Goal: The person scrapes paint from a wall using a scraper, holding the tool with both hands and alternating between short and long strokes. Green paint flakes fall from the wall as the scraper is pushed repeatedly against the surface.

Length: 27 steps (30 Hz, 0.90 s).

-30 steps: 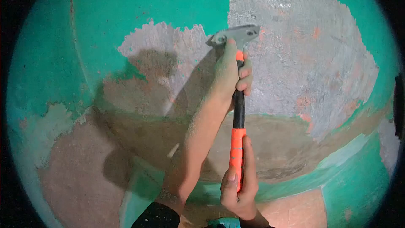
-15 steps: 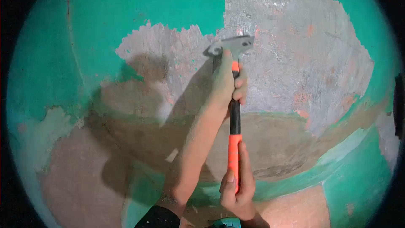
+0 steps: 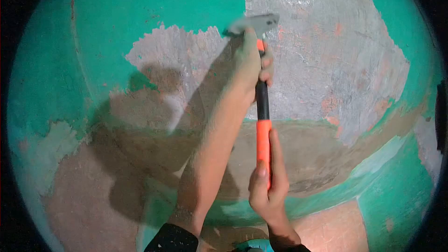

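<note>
A long-handled scraper (image 3: pixel 263 100) with a grey metal head and a black and orange handle stands nearly upright in front of the wall. My left hand (image 3: pixel 250 63) is wrapped round the handle just below the head, its thumb up against the metal. Lower down, my right hand (image 3: pixel 270 182) grips the orange end of the handle. The head lies at the border between green paint (image 3: pixel 200 0) and bare grey wall (image 3: pixel 308 56); its left end is blurred.
A brown band (image 3: pixel 298 154) curves across the wall below the grey patch. Shadows of the arms and tool fall to the left. At the bottom edge is a small turquoise object (image 3: pixel 259 244), partly cut off. A dark object stands at the far right.
Both hands and the scraper have moved up the wall, bringing the head from the grey patch to the green paint's edge. The grip of both hands is unchanged.
</note>
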Tool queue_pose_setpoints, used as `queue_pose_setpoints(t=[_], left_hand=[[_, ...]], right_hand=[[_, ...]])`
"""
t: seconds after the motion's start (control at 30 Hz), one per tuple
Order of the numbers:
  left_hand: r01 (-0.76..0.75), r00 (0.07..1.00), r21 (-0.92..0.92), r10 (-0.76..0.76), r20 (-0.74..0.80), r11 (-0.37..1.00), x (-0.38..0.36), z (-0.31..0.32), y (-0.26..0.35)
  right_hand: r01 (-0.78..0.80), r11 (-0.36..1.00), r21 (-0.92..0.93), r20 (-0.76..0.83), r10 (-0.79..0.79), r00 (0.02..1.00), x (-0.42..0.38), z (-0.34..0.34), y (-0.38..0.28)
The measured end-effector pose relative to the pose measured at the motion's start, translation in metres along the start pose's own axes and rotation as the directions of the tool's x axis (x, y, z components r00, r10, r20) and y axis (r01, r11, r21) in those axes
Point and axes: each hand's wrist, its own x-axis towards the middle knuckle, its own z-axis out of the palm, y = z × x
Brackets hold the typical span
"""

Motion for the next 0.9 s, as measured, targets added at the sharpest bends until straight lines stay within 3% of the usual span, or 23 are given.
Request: queue_pose_setpoints(t=[0.17,0.33,0.47,0.53,0.7,0.77,0.83,0.9], left_hand=[[0.058,0.998,-0.046,-0.057,0.021,0.997,-0.014,-0.007,-0.021],[0.001,1.0,-0.057,0.0,0.006,0.998,-0.001,0.001,-0.006],[0.025,0.999,-0.058,-0.027,-0.027,0.998,-0.006,-0.002,-0.013],[-0.013,1.0,-0.063,0.014,0.007,0.998,-0.003,0.001,-0.005],[0.019,1.0,-0.053,-0.018,0.014,0.998,-0.011,0.0,-0.01],[0.005,1.0,-0.047,-0.004,0.024,0.999,-0.011,-0.001,-0.01],[-0.041,0.998,-0.028,0.042,0.041,0.999,-0.001,0.0,0.0],[-0.033,0.998,-0.059,0.036,0.053,0.998,0.001,0.004,0.006]], right_hand=[[0.058,0.997,-0.045,0.014,-0.057,0.998,-0.016,-0.005,-0.004],[0.094,0.991,-0.097,-0.004,-0.094,0.996,0.001,-0.006,-0.016],[-0.032,0.998,-0.059,0.059,0.036,0.998,-0.014,-0.017,-0.018],[0.059,0.991,-0.123,0.022,-0.057,0.998,0.002,-0.008,-0.015],[0.017,1.0,-0.01,0.009,-0.017,1.0,-0.008,-0.007,-0.015],[0.138,0.984,-0.113,-0.002,-0.139,0.99,-0.003,-0.004,-0.011],[0.158,0.982,-0.104,-0.014,-0.161,0.987,0.003,-0.001,-0.015],[0.086,0.996,-0.004,-0.018,-0.086,0.996,0.008,0.002,-0.023]])
